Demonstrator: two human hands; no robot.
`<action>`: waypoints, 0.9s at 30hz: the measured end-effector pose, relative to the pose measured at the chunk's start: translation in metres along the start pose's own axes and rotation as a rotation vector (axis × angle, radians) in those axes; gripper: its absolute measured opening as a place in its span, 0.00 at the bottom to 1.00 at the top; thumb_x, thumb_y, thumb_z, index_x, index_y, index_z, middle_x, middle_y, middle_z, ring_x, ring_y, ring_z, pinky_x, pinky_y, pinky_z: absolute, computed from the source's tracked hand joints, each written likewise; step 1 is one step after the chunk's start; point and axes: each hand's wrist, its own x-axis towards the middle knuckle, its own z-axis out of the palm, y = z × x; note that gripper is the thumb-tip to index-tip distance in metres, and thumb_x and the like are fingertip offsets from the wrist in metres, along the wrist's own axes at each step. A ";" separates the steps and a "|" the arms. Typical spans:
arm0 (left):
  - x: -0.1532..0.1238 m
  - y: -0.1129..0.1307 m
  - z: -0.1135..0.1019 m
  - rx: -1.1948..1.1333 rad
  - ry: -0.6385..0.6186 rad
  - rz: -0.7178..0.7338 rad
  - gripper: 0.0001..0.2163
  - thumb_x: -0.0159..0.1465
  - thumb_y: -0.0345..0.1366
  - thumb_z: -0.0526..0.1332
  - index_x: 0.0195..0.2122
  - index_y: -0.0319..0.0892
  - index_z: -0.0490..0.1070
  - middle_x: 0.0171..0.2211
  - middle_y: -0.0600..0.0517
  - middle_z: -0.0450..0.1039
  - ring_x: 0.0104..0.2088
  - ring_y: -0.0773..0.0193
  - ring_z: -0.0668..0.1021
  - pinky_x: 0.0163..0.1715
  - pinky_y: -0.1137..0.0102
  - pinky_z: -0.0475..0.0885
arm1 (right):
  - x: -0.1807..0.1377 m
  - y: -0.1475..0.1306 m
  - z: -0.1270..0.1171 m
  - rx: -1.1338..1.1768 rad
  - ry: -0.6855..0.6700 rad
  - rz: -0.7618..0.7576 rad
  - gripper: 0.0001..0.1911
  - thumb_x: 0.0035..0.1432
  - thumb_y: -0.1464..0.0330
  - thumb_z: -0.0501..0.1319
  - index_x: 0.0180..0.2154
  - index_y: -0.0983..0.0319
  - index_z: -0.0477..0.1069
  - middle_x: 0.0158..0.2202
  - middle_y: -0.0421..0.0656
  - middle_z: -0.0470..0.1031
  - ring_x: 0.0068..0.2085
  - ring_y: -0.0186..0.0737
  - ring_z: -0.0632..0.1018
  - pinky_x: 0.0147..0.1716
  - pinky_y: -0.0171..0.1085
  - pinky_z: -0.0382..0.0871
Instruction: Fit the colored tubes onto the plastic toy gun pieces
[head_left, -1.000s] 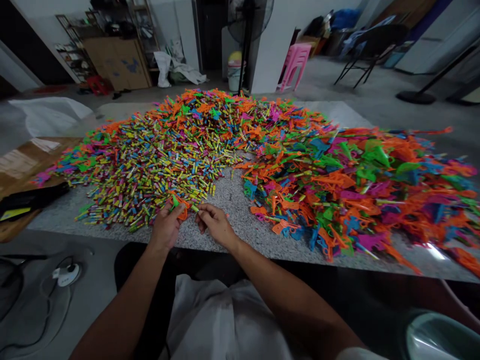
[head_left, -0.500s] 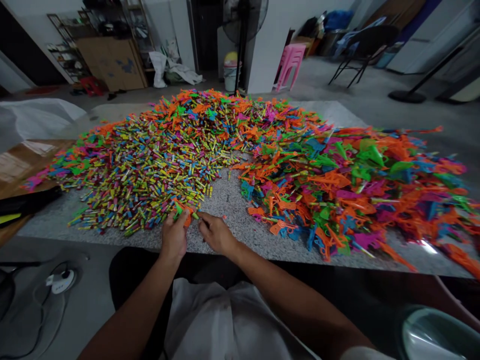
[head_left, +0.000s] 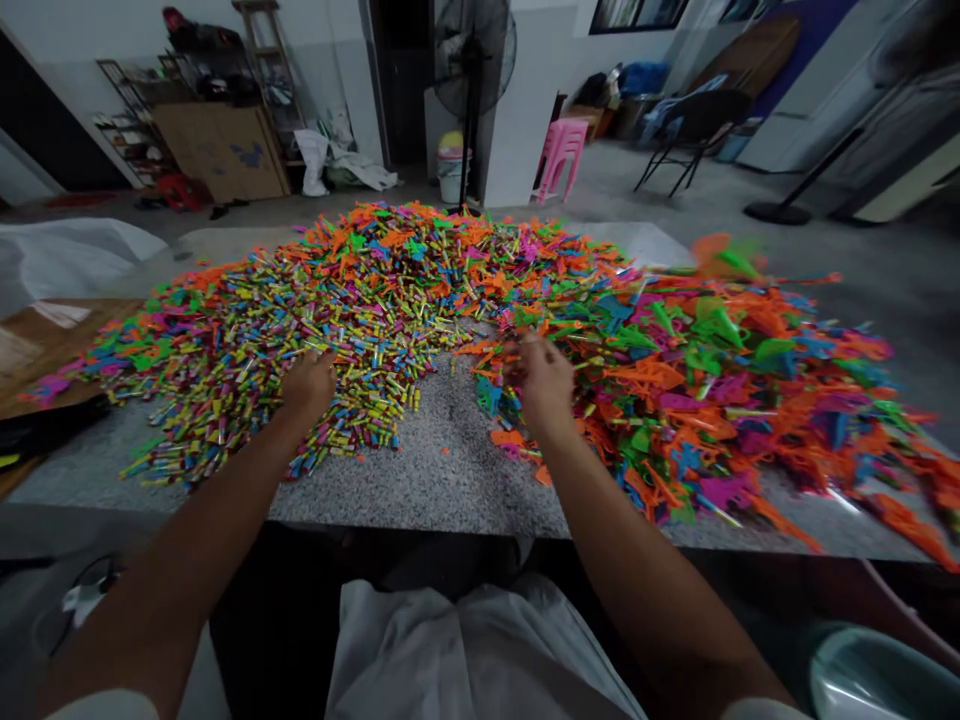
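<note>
The table (head_left: 442, 470) looks like speckled stone. The little tubes (head_left: 300, 310) and toy pieces (head_left: 712, 370) are smooth plastic. The white cloth (head_left: 450, 650) looks soft and matt.

Dim indoor light, wide-angle edge distortion, hands motion-blurred

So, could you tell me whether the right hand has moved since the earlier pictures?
Yes. The right hand went forward and rightward from the near edge of the table onto the pile of flat plastic pieces.
</note>
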 end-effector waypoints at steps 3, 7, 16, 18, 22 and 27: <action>0.016 0.004 -0.002 0.164 -0.081 0.066 0.20 0.69 0.36 0.54 0.58 0.37 0.77 0.50 0.33 0.75 0.50 0.36 0.76 0.47 0.52 0.70 | -0.030 0.039 0.022 -0.324 -0.365 0.155 0.12 0.64 0.61 0.60 0.40 0.63 0.76 0.33 0.40 0.80 0.23 0.32 0.76 0.22 0.30 0.68; 0.035 0.000 -0.007 0.269 -0.126 0.168 0.18 0.72 0.36 0.51 0.47 0.37 0.81 0.49 0.33 0.74 0.50 0.39 0.76 0.45 0.56 0.70 | -0.061 0.082 0.055 -0.852 -0.618 0.049 0.10 0.66 0.70 0.58 0.40 0.64 0.79 0.40 0.47 0.84 0.41 0.40 0.83 0.42 0.34 0.74; 0.040 -0.001 -0.013 0.170 -0.179 0.232 0.12 0.69 0.34 0.58 0.42 0.38 0.82 0.49 0.34 0.75 0.55 0.40 0.75 0.54 0.55 0.68 | -0.053 0.101 0.121 -1.352 -0.624 0.030 0.20 0.75 0.68 0.51 0.62 0.67 0.67 0.57 0.64 0.76 0.52 0.52 0.84 0.48 0.43 0.77; 0.042 0.009 -0.010 0.183 -0.158 0.177 0.13 0.71 0.33 0.56 0.44 0.36 0.81 0.53 0.33 0.74 0.57 0.40 0.74 0.55 0.54 0.69 | -0.052 0.106 0.127 -1.378 -0.622 0.024 0.20 0.75 0.70 0.50 0.64 0.67 0.65 0.58 0.64 0.75 0.53 0.51 0.84 0.48 0.43 0.77; 0.048 0.014 -0.007 0.229 -0.134 0.222 0.14 0.71 0.33 0.54 0.40 0.37 0.81 0.53 0.32 0.73 0.57 0.38 0.73 0.51 0.54 0.71 | -0.050 0.111 0.121 -1.370 -0.669 0.002 0.20 0.74 0.71 0.51 0.63 0.63 0.67 0.54 0.59 0.79 0.52 0.50 0.84 0.47 0.41 0.78; 0.046 -0.003 -0.017 0.010 0.090 0.214 0.11 0.69 0.39 0.59 0.37 0.41 0.80 0.48 0.38 0.77 0.56 0.43 0.75 0.57 0.55 0.70 | -0.039 0.106 0.108 -1.395 -0.707 -0.023 0.20 0.72 0.71 0.53 0.62 0.62 0.68 0.60 0.59 0.75 0.52 0.48 0.84 0.46 0.39 0.77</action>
